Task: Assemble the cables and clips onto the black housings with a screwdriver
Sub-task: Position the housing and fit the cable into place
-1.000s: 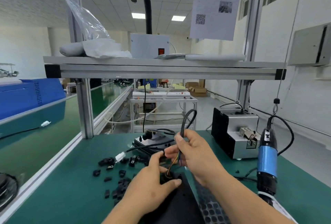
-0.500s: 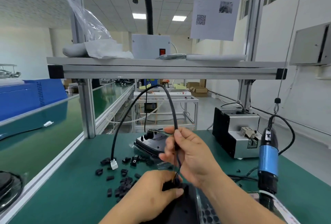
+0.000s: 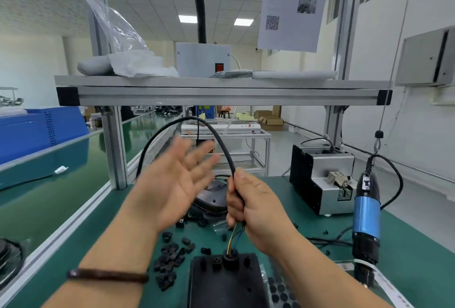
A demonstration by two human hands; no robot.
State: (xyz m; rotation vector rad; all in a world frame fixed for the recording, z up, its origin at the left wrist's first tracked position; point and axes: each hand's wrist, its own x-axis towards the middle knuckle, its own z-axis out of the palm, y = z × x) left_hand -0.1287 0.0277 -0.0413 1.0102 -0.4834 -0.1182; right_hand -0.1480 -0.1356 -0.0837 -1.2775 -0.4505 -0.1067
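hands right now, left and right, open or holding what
Left hand: open, fingers spread, holding nothing.
Right hand: closed around the black cable.

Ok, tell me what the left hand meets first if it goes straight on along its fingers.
Likely the black cable arching up from the right hand, just beyond the open left hand; depth is unclear, so it could miss.

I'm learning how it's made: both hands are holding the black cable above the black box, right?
No. Only the right hand holds the black cable above the black box; the left hand is open, fingers spread, as the head view shows.
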